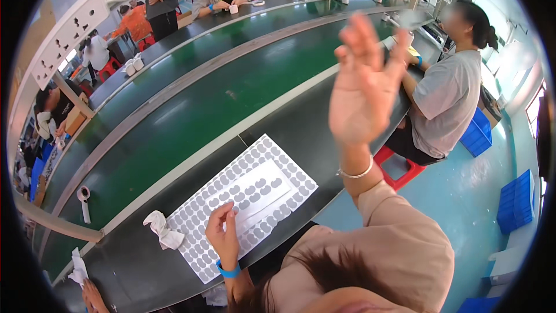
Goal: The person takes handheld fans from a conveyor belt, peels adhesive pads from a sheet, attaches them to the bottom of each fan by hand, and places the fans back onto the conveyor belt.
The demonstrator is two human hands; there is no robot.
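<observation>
A white sheet (200,220) bears rows of grey double-lobed shapes (238,169).

Right fingers (363,37) raised, left fingers (222,211) over grey-patterned sheet (192,223), green belt (231,95) beyond

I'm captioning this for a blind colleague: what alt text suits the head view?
A person's raised right hand dominates; the left hand is over a white sheet of gray shapes on a dark bench beside a green surface. A co-worker sits at right.
</observation>
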